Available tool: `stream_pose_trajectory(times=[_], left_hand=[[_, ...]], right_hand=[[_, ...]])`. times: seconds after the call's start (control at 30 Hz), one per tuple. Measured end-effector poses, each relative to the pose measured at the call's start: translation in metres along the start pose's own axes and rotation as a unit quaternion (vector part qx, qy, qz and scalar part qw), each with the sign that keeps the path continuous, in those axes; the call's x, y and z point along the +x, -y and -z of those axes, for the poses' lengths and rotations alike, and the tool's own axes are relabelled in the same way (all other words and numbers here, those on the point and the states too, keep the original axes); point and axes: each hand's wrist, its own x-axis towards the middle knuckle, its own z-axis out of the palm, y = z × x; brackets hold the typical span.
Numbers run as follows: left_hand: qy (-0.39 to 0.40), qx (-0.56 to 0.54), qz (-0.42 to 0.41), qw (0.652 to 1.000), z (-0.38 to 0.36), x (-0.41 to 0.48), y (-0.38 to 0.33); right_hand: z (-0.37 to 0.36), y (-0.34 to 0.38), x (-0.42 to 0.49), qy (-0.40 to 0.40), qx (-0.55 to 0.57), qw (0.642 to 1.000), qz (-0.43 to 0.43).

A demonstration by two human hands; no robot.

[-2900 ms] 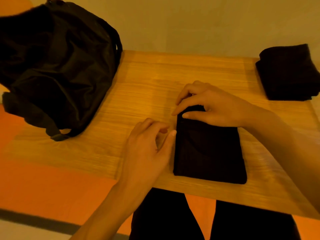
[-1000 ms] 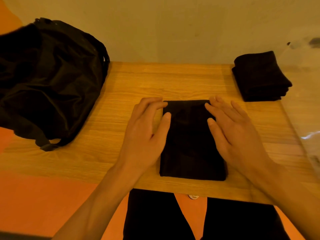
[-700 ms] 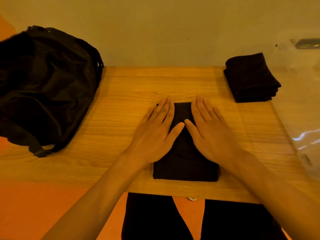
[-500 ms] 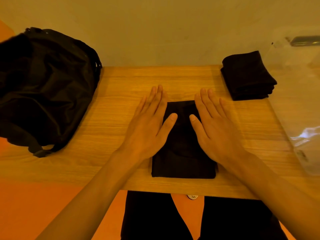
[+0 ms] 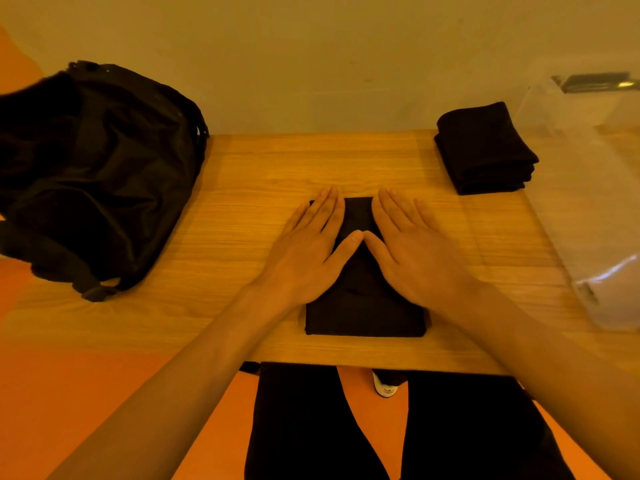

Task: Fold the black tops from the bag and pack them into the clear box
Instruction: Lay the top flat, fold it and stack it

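From the head view, a folded black top (image 5: 363,306) lay near the middle of the counter's (image 5: 242,202) front edge, a neat rectangle with its long side running away from the person. The left hand (image 5: 308,258) and the right hand (image 5: 415,258) rested flat on it, palms down, fingers spread forward and thumbs meeting over its centre; neither hand's grip was closed on anything, both simply pressing the cloth. A stack of folded black tops (image 5: 485,150) sat at the far right corner of the counter, well apart from the hands. The black bag (image 5: 97,174) slumped over the far left corner. The clear box (image 5: 595,188) stood just beside the counter's right edge, and nothing could be made out inside it.

The step in hand looked like flattening the finished fold. To do it well, the palms should press evenly and sweep outward from the centre toward the side edges, pushing trapped air and ridges out without dragging the top layer askew. A small pucker showed near the wrists, so that end probably deserved a firm pass before lifting.
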Motion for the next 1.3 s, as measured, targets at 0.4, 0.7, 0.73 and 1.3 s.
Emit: stream_pose_trajectory(times=[0.4,0.7,0.73,1.3], left_hand=[[-0.143,0.015,-0.203,0.969,0.011,-0.103,0.006],[-0.162,0.067,-0.205,0.963,-0.018,-0.137,0.007],[-0.157,0.076,-0.207,0.963,-0.019,-0.139,0.008],[-0.264,-0.142,-0.179,0.937,0.014,-0.146,-0.019]], right_hand=[[0.014,-0.010,-0.091,-0.074,0.068,0.989,0.107],[-0.007,-0.004,-0.132,-0.091,0.024,0.989,0.117],[-0.007,-0.004,-0.134,-0.092,0.028,0.988,0.118],[0.031,-0.023,-0.144,-0.130,0.272,0.943,0.144]])
